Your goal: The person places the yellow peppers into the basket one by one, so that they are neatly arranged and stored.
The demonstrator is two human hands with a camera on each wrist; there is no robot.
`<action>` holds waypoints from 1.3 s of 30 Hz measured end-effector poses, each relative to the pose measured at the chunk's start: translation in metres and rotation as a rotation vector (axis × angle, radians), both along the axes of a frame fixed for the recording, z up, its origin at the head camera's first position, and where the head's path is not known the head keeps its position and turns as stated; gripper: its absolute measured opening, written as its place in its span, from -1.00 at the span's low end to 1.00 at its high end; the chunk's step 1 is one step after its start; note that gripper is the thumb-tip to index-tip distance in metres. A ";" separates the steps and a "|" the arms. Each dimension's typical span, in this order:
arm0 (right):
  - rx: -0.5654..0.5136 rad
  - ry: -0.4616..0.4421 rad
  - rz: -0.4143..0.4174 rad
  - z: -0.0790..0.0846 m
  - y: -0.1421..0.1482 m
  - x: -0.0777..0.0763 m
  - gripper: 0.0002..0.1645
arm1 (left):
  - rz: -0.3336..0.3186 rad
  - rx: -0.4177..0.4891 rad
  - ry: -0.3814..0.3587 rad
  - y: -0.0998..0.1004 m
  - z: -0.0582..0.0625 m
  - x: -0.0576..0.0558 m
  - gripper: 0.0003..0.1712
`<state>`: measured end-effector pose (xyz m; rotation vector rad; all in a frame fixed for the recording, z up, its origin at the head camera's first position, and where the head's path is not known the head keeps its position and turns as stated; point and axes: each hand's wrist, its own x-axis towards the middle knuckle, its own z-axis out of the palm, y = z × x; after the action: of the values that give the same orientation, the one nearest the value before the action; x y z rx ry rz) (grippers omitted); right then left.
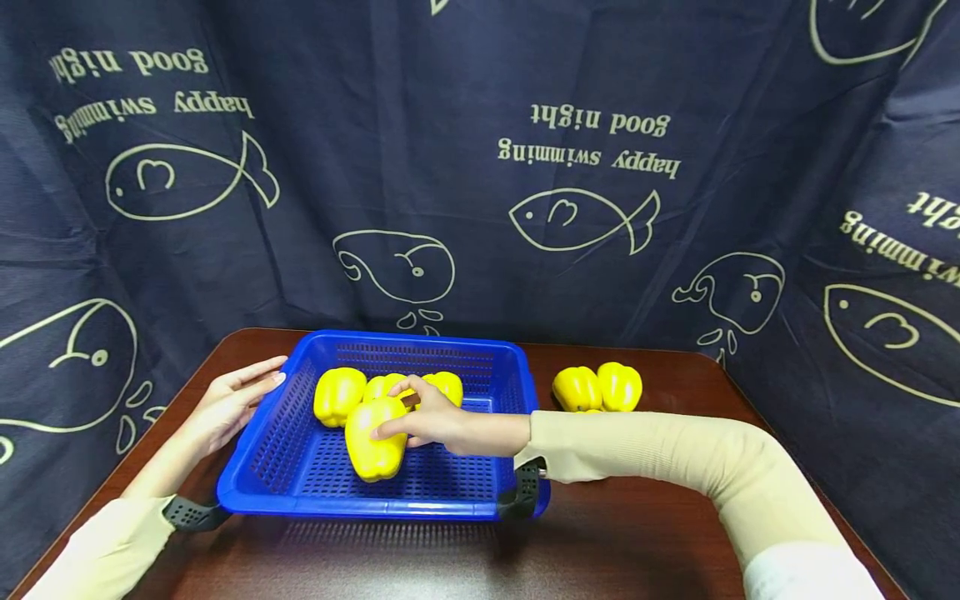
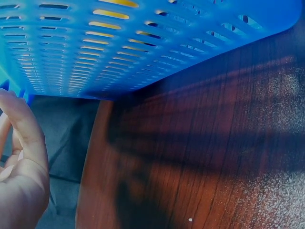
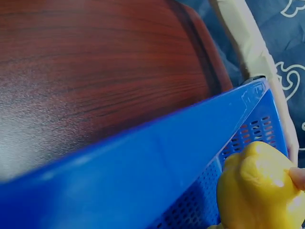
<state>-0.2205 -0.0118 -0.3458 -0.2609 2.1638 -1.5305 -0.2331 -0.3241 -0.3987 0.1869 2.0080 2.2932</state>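
A blue plastic basket [image 1: 375,507] with slotted walls stands on the table. My right hand [image 1: 435,418] reaches in from the right and grips a yellow bell pepper [image 1: 369,454] between thumb and fingers, over the basket's inside. The same bell pepper [image 3: 259,186] shows large in the right wrist view, with one fingertip on it. Behind it in the basket are a bell pepper [image 1: 339,395] at left, one in the middle [image 1: 381,385], partly covered, and one at right [image 1: 447,386]. Beside the left rim, my left hand [image 1: 231,408] has its fingers extended, fingertips at the basket.
To the basket's right, two yellow bell peppers [image 1: 620,387] sit side by side, with more yellow partly hidden behind my right sleeve [image 1: 645,446]. The brown wooden table [image 1: 360,567] ends at a dark blue curtain [image 1: 465,167] printed with fish and whales.
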 end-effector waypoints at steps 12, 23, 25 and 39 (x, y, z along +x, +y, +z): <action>-0.023 -0.035 0.059 -0.008 -0.024 -0.003 -0.43 | 0.052 -0.084 -0.050 0.002 0.004 0.002 -0.52; -0.016 -0.030 0.088 -0.017 -0.043 -0.007 -0.45 | 0.054 -0.086 -0.049 0.001 0.004 0.001 -0.50; -0.012 -0.027 0.087 -0.018 -0.045 -0.009 -0.46 | 0.053 -0.080 -0.044 0.000 0.003 0.001 -0.53; 0.019 -0.022 0.065 -0.018 -0.057 -0.009 -0.49 | 0.053 -0.059 -0.026 0.001 0.002 0.001 -0.61</action>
<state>-0.2296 -0.0685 -0.3643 -0.3046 2.1308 -1.4696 -0.2317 -0.3234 -0.3969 0.1006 2.0898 2.2507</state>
